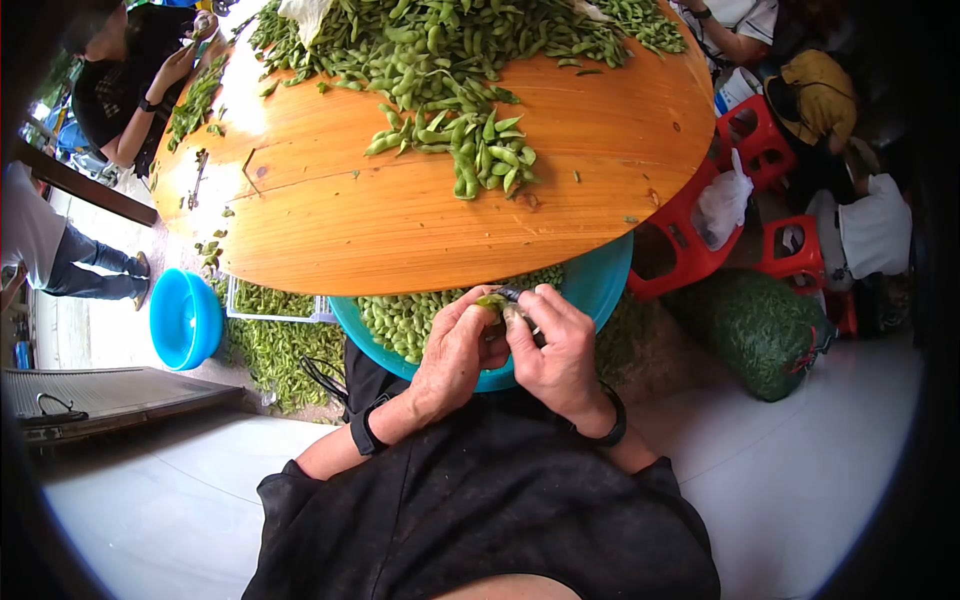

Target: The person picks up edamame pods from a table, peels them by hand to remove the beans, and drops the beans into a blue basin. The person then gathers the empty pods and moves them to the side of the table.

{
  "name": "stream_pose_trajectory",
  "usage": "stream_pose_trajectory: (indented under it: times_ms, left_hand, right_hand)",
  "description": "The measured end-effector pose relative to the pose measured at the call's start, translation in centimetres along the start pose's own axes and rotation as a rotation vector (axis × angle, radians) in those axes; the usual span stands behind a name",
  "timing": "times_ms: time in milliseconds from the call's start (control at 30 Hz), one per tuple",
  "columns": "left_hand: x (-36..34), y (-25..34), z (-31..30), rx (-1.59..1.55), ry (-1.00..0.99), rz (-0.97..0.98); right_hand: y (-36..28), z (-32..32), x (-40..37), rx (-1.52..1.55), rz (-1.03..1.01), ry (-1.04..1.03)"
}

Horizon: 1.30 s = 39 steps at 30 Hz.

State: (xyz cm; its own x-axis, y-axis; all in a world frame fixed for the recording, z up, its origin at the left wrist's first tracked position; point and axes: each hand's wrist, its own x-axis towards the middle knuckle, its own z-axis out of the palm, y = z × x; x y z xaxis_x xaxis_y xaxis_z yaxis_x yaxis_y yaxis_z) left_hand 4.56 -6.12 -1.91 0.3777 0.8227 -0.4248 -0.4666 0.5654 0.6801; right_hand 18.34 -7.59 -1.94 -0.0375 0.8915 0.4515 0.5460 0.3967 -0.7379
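Observation:
My left hand (455, 350) is closed on a green soybean pod (491, 300), pinched between thumb and fingers. Close against it, my right hand (552, 355) has its fingers bent around the pod's other end. Something dark (510, 293) shows at the right fingertips; I cannot make out whether it is a tool or a finger cover. Both hands are over a turquoise basin (605, 290), which holds many shelled green soybeans (390, 322). On the wooden table (330, 225) just ahead lies a large heap of soybean pods (430, 60), spilling toward me.
Pods and husks (285, 365) cover the floor at left, beside a blue basin (186, 320) and a white crate (275, 303). Red stools (680, 240) and a full green net sack (755, 335) stand right. Other people (125, 95) sit around the table.

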Motion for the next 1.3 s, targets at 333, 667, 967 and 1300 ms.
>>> stream_pose_trajectory:
  times_ms: [333, 667, 967, 1300]
  left_hand:
    - [0.3, 1.5, -2.6, 0.058, -0.211, -0.214]
    - [0.7, -0.2, -2.9, 0.420, -0.199, 0.050]
    - [1.2, 6.4, -0.5, 1.311, -0.045, 0.782]
    - [6.5, 7.7, -2.8, 1.619, 0.317, 0.983]
  right_hand:
    - [1.7, -2.4, 0.5, 0.777, 0.678, -0.293]
    - [0.7, -3.2, 0.9, 0.036, 0.137, 0.043]
    - [5.5, -10.8, 0.4, -0.512, 0.186, 0.327]
    - [4.5, -8.2, 0.4, -0.263, 0.247, 0.213]
